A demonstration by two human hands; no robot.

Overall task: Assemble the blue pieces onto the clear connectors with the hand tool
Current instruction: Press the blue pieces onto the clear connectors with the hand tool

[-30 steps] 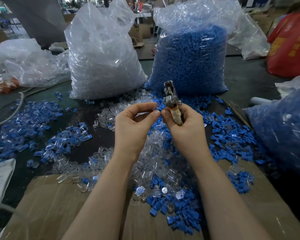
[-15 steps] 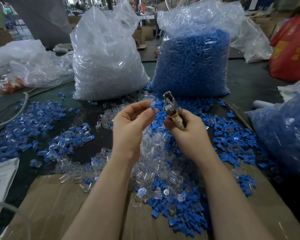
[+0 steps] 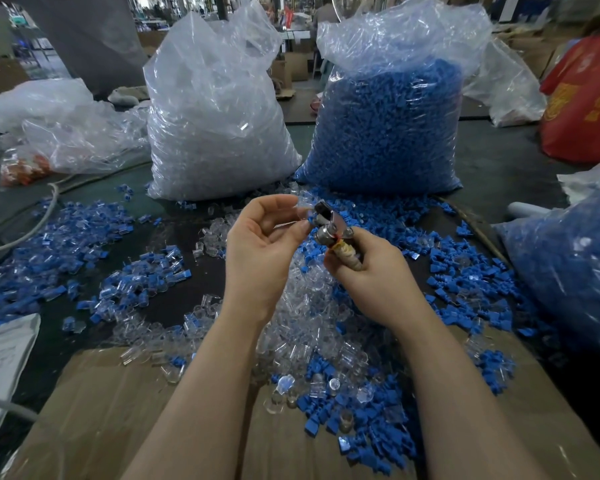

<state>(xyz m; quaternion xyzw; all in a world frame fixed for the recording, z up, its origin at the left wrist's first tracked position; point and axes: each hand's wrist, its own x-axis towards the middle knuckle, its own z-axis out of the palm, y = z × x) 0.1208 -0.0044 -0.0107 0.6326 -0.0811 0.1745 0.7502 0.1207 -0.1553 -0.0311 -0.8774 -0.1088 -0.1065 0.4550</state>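
Observation:
My right hand (image 3: 371,271) grips the metal hand tool (image 3: 329,226) by its tape-wrapped handle, the jaw end tilted up and to the left. My left hand (image 3: 260,251) pinches a small clear connector (image 3: 303,209) between thumb and fingertips, right against the tool's jaw. A trace of blue shows at my fingertips beside the jaw. Below both hands lies a heap of loose clear connectors (image 3: 309,327) mixed with loose blue pieces (image 3: 361,427).
Two big plastic bags stand at the back: clear connectors (image 3: 215,126) on the left, blue pieces (image 3: 388,133) on the right. Another blue-filled bag (image 3: 568,265) sits at the right. Assembled blue-and-clear parts (image 3: 66,244) spread to the left. Cardboard (image 3: 111,410) covers the near edge.
The tool has tilted further left toward my left hand, and my left fingers have closed in on the clear connector at its jaw. Both hands sit slightly lower in view.

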